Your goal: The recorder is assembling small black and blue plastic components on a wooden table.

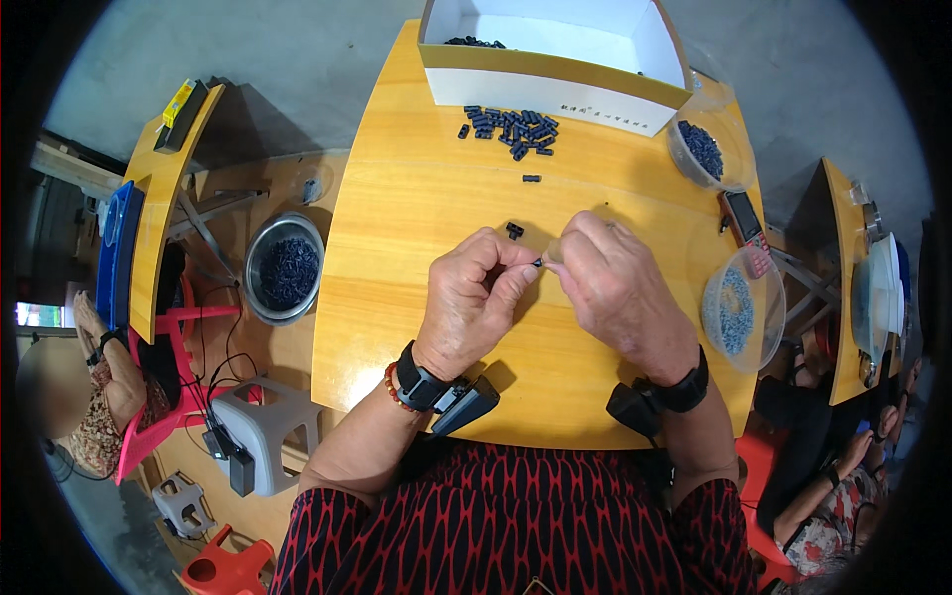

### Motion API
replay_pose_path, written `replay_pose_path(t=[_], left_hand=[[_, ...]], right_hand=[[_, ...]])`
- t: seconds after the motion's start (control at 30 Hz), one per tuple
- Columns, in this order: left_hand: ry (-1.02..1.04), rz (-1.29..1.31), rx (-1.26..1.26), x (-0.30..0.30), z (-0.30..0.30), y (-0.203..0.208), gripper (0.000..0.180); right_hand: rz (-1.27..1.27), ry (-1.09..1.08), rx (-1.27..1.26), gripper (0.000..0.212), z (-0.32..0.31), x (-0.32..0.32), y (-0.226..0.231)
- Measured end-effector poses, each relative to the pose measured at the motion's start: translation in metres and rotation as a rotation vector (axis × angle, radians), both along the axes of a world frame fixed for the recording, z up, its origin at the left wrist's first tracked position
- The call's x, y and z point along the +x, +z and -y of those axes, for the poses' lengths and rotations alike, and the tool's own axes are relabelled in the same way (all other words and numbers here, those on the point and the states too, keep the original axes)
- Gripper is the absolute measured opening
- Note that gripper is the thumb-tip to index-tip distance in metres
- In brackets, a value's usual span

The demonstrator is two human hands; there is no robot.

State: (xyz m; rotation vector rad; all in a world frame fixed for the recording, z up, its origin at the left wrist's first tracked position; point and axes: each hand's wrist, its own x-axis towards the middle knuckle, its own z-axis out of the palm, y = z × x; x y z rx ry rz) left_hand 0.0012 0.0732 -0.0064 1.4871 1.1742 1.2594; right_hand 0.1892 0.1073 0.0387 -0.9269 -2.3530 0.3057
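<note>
Both hands meet over the middle of the wooden table [397,258]. Between thumb and index finger, my left hand [471,293] pinches a small black plastic piece [538,263]. My right hand [615,283] is closed with its fingertips at the same piece; whatever else it grips is too small to make out. Just beyond my fingers lie a few loose black pieces [515,230]. Farther off, a single black cylinder-like piece [532,178] lies below a pile of similar black pieces [511,129].
A white and gold box [555,84] stands at the far edge. Along the right are a tub of dark pieces [700,149], a red phone [744,223] and a tub of grey-blue bits [734,309]. A steel bowl [285,268] sits left of the table. People sit at both sides.
</note>
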Motion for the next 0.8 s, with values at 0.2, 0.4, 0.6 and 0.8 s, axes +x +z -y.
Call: replay_pose_path(t=[0.2, 0.4, 0.6, 0.8], left_hand=[[-0.058, 0.013, -0.032, -0.001, 0.0, 0.0, 0.002], [-0.133, 0.202, -0.208, -0.001, 0.0, 0.001, 0.003], [-0.111, 0.144, -0.168, 0.0, 0.0, 0.001, 0.002], [-0.095, 0.221, -0.225, 0.002, 0.001, 0.001, 0.005]], right_hand=[[-0.077, -0.01, -0.171, 0.017, 0.0, 0.002, 0.0], [-0.086, -0.002, -0.226, 0.018, 0.0, 0.006, 0.008], [0.001, 0.004, -0.165, 0.02, 0.002, 0.006, 0.006], [0.036, -0.011, -0.159, 0.021, 0.002, 0.006, 0.008]])
